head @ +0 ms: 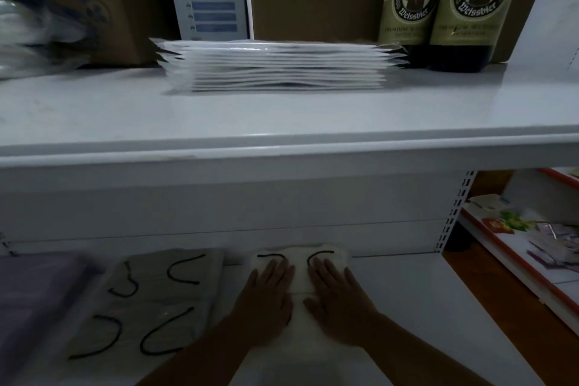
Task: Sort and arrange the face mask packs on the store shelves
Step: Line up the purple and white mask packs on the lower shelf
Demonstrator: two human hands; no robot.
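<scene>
Left hand (266,298), right hand (336,298) bare; forearms unsleeved.

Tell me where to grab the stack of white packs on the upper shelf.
Take the stack of packs by its two short ends, one hand each side, coming from the front. It lies flat and wide with bare shelf in front; the bottles crowd its right end.

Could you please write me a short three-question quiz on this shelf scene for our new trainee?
1. True or false: both hands lie flat on one mask pack on the lower shelf.
2. What stands right of the stack of packs on the upper shelf?
3. The pack under the hands lies: A) right of the packs with black loops, B) left of them.

Key: 1 true: left hand, right hand, mask pack. 2 two beer bottles beside the stack. 3 A, packs with black loops.
</scene>
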